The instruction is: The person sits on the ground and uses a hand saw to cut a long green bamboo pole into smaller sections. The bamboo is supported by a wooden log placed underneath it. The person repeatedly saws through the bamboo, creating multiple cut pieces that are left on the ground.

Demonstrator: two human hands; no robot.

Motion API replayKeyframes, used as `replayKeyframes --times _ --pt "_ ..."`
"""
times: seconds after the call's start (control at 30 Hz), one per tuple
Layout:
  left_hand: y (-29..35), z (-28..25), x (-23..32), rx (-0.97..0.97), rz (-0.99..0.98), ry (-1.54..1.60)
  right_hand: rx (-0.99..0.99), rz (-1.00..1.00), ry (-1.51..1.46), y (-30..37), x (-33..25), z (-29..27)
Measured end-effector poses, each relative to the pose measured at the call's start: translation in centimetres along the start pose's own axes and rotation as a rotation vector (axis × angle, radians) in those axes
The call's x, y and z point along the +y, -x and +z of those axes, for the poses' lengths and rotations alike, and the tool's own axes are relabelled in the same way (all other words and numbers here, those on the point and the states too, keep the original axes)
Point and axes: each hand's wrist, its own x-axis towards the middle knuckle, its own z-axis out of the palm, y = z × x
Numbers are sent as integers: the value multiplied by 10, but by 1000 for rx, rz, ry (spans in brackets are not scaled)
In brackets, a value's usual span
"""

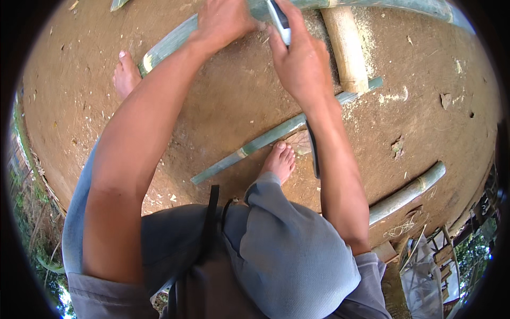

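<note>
At the top of the view, my left hand (226,21) is closed over a long green bamboo pole (172,42), its fingers partly cut off by the upper edge. Just to the right, my right hand (303,61) grips a hand tool (280,22) with a pale edge and a dark middle. The tool's kind is not clear. A dark narrow strip (313,151) shows beside my right forearm; whether it belongs to that tool I cannot tell. The pole passes behind both hands and bends along the upper rim. My bare left foot (126,74) is beside the pole's near-left end.
A short thick bamboo piece (345,50) lies under the pole, with pale sawdust (366,40) around it. A split green bamboo strip (271,133) crosses the dirt ground near my right foot (279,162). Another bamboo length (409,191) lies at the right.
</note>
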Motion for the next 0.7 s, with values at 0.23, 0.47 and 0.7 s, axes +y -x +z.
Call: replayKeyframes --times 0.23,0.47,0.7 --pt "6 -5 -2 15 -63 -81 85 -144 57 126 36 -22" --pt "11 4 4 97 46 -167 44 -42 -69 0 15 10" --pt "-16 -29 -3 -425 -48 132 -54 55 -11 2 -9 -1"
